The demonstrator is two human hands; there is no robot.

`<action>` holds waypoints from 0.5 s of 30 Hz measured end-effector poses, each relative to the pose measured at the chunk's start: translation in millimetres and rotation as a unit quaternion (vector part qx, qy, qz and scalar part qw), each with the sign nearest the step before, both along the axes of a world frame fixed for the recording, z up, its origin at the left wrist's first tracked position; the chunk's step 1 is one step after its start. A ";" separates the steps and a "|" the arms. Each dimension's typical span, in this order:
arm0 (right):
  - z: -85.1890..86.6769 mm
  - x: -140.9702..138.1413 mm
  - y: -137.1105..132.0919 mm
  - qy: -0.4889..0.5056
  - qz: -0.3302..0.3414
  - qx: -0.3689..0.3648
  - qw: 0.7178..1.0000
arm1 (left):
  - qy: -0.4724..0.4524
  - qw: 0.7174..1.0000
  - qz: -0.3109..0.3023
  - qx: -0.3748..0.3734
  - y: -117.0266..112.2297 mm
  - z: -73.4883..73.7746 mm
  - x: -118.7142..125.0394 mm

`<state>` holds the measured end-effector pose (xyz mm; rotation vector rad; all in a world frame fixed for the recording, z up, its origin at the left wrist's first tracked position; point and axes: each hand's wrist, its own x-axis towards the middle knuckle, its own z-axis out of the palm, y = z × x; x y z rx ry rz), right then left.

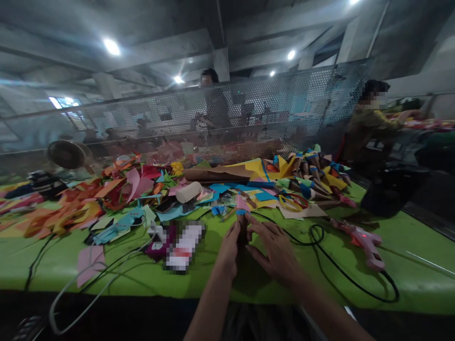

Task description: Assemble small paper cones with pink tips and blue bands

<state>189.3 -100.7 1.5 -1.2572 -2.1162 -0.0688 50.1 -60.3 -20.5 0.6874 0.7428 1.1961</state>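
My left hand and my right hand meet over the green table, both closed round a small brown stick-like craft piece with a blue band and a pink paper top. The piece stands upright between my fingertips. My right hand's fingers lie partly stretched against it. Just beyond it are scraps of blue and pink paper.
Heaps of coloured paper cut-outs cover the far table. A pink glue gun with a black cable lies to the right. Finished cones are piled at the back right. A perforated metal screen stands behind, with people beyond.
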 end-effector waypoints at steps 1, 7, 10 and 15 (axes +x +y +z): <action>0.2 -0.4 -0.2 -0.002 0.001 -0.002 1.000 | -0.002 1.000 0.000 0.001 0.3 -0.1 0.0; 0.3 0.2 -1.8 0.001 0.004 0.005 1.000 | -0.017 1.000 0.001 -0.017 1.9 -0.3 0.4; 0.2 0.5 -1.3 0.000 0.003 0.004 1.000 | -0.018 1.000 0.004 -0.024 2.0 -0.3 0.6; -0.3 0.5 -0.7 -0.003 0.008 -0.001 1.000 | -0.045 0.999 0.008 -0.024 3.1 -2.4 0.5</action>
